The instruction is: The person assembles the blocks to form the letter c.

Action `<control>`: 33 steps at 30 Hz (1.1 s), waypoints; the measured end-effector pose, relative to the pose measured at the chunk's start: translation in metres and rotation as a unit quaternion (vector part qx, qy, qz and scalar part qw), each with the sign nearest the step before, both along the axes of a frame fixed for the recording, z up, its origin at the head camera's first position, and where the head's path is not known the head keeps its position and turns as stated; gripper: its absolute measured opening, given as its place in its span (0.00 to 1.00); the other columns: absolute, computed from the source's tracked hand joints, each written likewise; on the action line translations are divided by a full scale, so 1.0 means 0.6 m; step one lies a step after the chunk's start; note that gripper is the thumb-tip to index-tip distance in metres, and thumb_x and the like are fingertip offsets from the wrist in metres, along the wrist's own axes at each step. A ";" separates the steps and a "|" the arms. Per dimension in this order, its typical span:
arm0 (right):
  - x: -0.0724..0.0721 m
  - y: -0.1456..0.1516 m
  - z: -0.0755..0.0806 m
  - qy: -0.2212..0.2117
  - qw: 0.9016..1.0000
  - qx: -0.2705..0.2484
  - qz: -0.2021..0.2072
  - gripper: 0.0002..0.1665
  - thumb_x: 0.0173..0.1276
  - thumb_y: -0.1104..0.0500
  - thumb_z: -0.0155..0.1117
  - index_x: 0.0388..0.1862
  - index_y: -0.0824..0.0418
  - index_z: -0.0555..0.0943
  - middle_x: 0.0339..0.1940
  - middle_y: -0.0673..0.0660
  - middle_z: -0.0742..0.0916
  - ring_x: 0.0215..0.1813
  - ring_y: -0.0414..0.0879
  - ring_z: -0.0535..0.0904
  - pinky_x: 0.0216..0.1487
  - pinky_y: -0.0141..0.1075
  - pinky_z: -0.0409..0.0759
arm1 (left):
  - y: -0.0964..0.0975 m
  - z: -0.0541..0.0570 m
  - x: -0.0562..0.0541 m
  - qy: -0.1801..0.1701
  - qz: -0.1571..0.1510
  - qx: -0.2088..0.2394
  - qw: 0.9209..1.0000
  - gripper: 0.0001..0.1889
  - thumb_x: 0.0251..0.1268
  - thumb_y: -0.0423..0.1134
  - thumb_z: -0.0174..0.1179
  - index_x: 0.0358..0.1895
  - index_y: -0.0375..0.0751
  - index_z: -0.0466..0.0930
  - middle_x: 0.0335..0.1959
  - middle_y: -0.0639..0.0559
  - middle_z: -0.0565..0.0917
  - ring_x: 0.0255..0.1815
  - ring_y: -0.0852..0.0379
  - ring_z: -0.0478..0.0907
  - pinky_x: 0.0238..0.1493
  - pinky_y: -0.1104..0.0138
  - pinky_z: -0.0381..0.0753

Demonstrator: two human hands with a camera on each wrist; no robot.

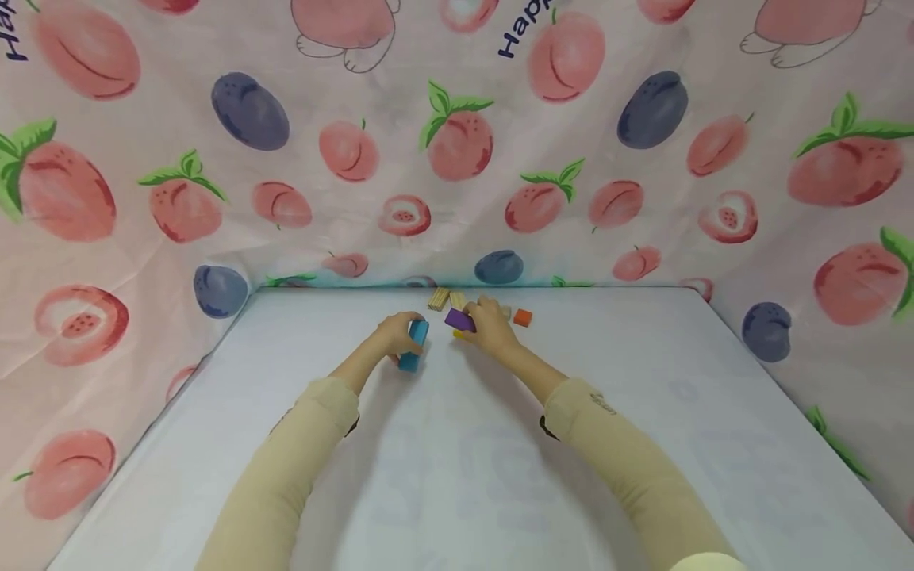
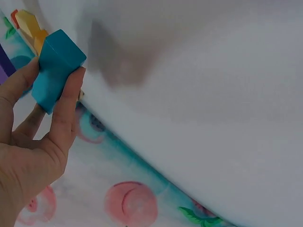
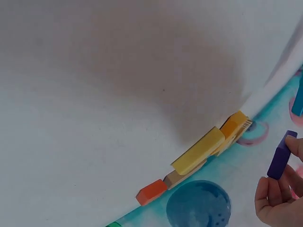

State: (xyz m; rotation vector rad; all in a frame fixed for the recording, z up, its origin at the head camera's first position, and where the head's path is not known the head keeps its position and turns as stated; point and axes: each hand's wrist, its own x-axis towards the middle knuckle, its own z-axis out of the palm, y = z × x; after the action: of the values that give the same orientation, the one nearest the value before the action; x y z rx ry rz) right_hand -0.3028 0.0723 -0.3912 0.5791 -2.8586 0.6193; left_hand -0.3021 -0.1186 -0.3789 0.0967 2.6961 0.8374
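Note:
In the head view, my left hand (image 1: pixel 397 333) grips a long blue block (image 1: pixel 410 362) over the table. The left wrist view shows the blue block (image 2: pixel 59 61) pinched between thumb and fingers, tilted, its shadow on the white surface. To the right, my right hand (image 1: pixel 494 327) holds a purple block (image 1: pixel 459 319) by its ends, seen as the purple block (image 3: pixel 282 156) in the right wrist view. A yellow block (image 3: pixel 199 150) lies below the right hand, with an orange-yellow block (image 3: pixel 232 125) at one end of it.
Ribbed wooden pieces (image 1: pixel 439 299) lie near the back edge of the white table (image 1: pixel 457 476). An orange-red block (image 1: pixel 524 317) is right of the right hand, beside a tan block (image 3: pixel 176 179). A fruit-print cloth (image 1: pixel 400 143) rises behind and at both sides.

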 end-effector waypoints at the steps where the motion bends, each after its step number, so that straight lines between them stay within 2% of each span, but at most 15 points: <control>1: 0.003 0.001 0.000 -0.002 1.000 -0.004 -0.001 0.21 0.58 0.61 0.70 0.50 0.68 0.80 0.43 0.64 0.81 0.48 0.55 0.74 0.50 0.44 0.77 | 0.001 -0.001 0.003 -0.001 -0.006 -0.003 1.000 0.34 0.56 0.33 0.65 0.68 0.43 0.64 0.63 0.30 0.67 0.52 0.35 0.77 0.31 0.58 0.86; 6: 0.017 0.012 0.005 -0.003 1.000 -0.019 0.006 0.22 0.58 0.61 0.69 0.51 0.69 0.80 0.45 0.63 0.81 0.50 0.57 0.74 0.52 0.44 0.72 | 0.005 -0.005 0.020 0.014 -0.010 0.009 1.000 0.34 0.55 0.33 0.66 0.67 0.42 0.64 0.61 0.29 0.69 0.50 0.34 0.78 0.29 0.57 0.86; 12: 0.042 0.029 0.015 0.017 0.998 -0.055 0.019 0.17 0.54 0.63 0.68 0.42 0.70 0.80 0.42 0.61 0.80 0.51 0.56 0.73 0.46 0.42 0.77 | 0.009 -0.003 0.040 0.054 0.011 0.021 0.998 0.34 0.55 0.35 0.66 0.67 0.40 0.65 0.59 0.30 0.73 0.50 0.35 0.78 0.29 0.59 0.86; 16: 0.061 0.038 0.015 0.017 0.998 -0.065 0.021 0.15 0.53 0.63 0.67 0.39 0.69 0.79 0.41 0.61 0.80 0.48 0.55 0.74 0.43 0.41 0.78 | 0.010 -0.002 0.053 0.061 0.014 0.021 0.998 0.34 0.55 0.37 0.66 0.66 0.38 0.66 0.57 0.31 0.74 0.50 0.37 0.78 0.29 0.60 0.86; 20: 0.081 0.044 0.011 0.000 0.998 -0.055 0.018 0.16 0.53 0.63 0.68 0.39 0.69 0.79 0.39 0.62 0.81 0.41 0.51 0.74 0.41 0.39 0.78 | 0.007 -0.007 0.064 0.052 0.010 0.008 0.999 0.34 0.55 0.38 0.66 0.66 0.37 0.66 0.57 0.31 0.74 0.49 0.38 0.78 0.27 0.63 0.85; 24: 0.098 0.049 0.007 -0.011 0.999 -0.044 0.019 0.16 0.52 0.63 0.70 0.39 0.69 0.80 0.35 0.61 0.81 0.38 0.50 0.74 0.41 0.38 0.77 | 0.004 -0.015 0.078 0.045 -0.010 -0.003 0.999 0.34 0.55 0.38 0.67 0.66 0.35 0.66 0.57 0.31 0.75 0.44 0.41 0.81 0.22 0.67 0.83; 29: 0.124 0.056 0.001 -0.041 0.998 -0.046 0.020 0.17 0.53 0.63 0.71 0.41 0.69 0.80 0.37 0.60 0.82 0.38 0.49 0.75 0.43 0.40 0.78 | 0.006 -0.021 0.095 0.031 -0.029 -0.010 0.999 0.33 0.53 0.38 0.67 0.64 0.34 0.68 0.56 0.32 0.76 0.39 0.44 0.82 0.20 0.69 0.82; 33: 0.143 0.065 -0.006 -0.054 0.998 -0.029 0.027 0.17 0.54 0.62 0.72 0.41 0.67 0.80 0.34 0.57 0.81 0.37 0.47 0.74 0.42 0.38 0.79 | 0.012 -0.025 0.103 0.002 -0.035 -0.020 0.999 0.34 0.52 0.38 0.68 0.64 0.34 0.69 0.54 0.32 0.77 0.33 0.50 0.80 0.20 0.70 0.81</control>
State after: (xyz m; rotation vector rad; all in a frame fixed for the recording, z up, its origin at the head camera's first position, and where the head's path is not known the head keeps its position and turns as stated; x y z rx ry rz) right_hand -0.2170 0.1111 -0.3950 0.6333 -2.9213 0.7614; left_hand -0.2401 -0.1117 -0.3938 0.1812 2.6945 0.7630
